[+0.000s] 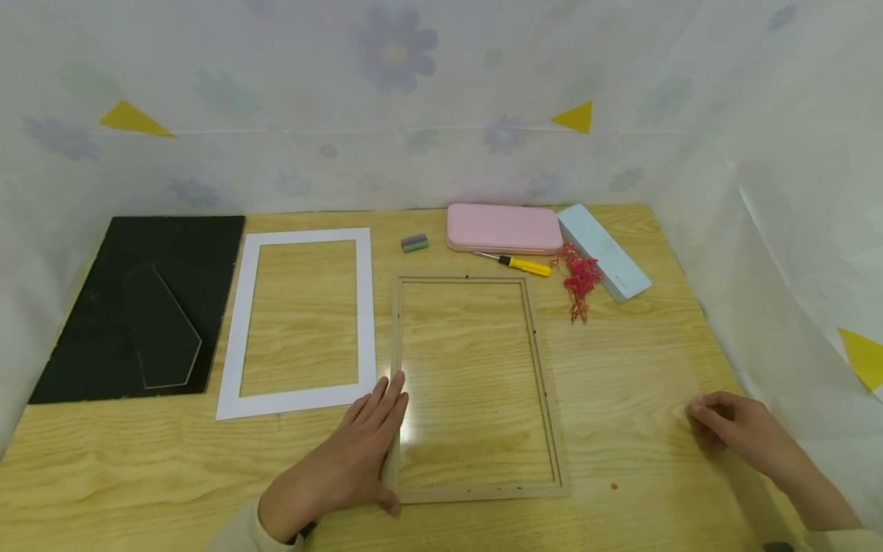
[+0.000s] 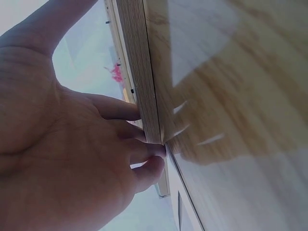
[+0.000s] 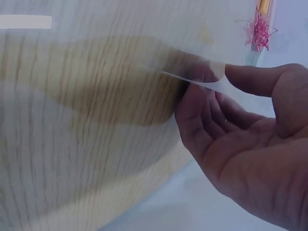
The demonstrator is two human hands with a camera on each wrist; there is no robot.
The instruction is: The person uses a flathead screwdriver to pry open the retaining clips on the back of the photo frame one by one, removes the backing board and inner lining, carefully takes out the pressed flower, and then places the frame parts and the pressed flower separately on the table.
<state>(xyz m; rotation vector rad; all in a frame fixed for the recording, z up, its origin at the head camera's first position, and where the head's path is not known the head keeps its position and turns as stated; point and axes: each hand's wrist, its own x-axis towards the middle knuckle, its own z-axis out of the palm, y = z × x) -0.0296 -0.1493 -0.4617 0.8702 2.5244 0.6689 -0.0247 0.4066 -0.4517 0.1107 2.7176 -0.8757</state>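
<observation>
A pale wooden picture frame (image 1: 545, 391) lies on the table in the head view, its inner lip and small dark tabs facing up. Against its left side rests my left hand (image 1: 366, 452), fingers extended and thumb spread near the lower corner. The left wrist view has the fingertips touching the frame's side rail (image 2: 137, 62). To the right, my right hand (image 1: 741, 429) pinches the edge of a thin clear sheet (image 3: 197, 83) between thumb and fingers. The sheet's full outline is hard to make out against the wood.
Left of the frame lie a white mat (image 1: 366, 322) and a black backing board (image 1: 90, 307). Behind stand a pink case (image 1: 503, 228), a light blue box (image 1: 607, 253), a yellow-handled screwdriver (image 1: 527, 266), red dried flowers (image 1: 582, 276) and a small green-grey piece (image 1: 415, 243).
</observation>
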